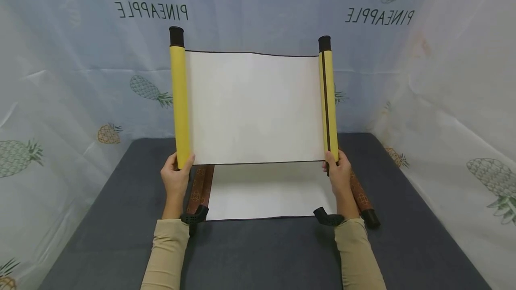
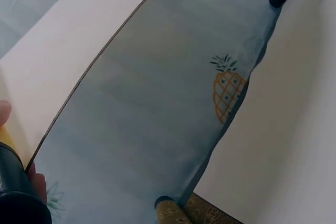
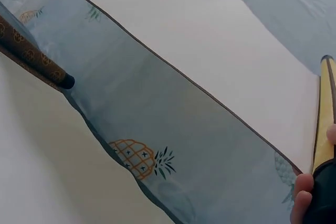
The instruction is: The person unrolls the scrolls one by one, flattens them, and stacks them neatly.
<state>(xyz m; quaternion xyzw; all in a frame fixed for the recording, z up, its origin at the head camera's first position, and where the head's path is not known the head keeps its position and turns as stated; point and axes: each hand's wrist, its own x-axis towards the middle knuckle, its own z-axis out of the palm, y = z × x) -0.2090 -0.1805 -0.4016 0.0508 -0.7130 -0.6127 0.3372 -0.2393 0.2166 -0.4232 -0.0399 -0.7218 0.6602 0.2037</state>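
Note:
A yellow hanging scroll (image 1: 254,106), partly unrolled to a blank white sheet, is held up above the table. My left hand (image 1: 176,182) grips the lower end of its left yellow roll (image 1: 180,106), thumb in front. The right yellow roll (image 1: 328,102), with a dark stripe along it, is gripped near its lower end by my right hand (image 1: 340,176). Black knobs cap the rolls. In the right wrist view, fingers (image 3: 302,198) curl by the black knob (image 3: 323,198). Behind and below lies a second, brown-patterned scroll with a white sheet (image 1: 266,196), partly hidden by the raised one.
The brown scroll's left roll (image 1: 200,187) and right roll (image 1: 361,196) rest on the dark grey table (image 1: 266,254). Pineapple-print curtains (image 1: 258,17) hang behind the table and along both sides.

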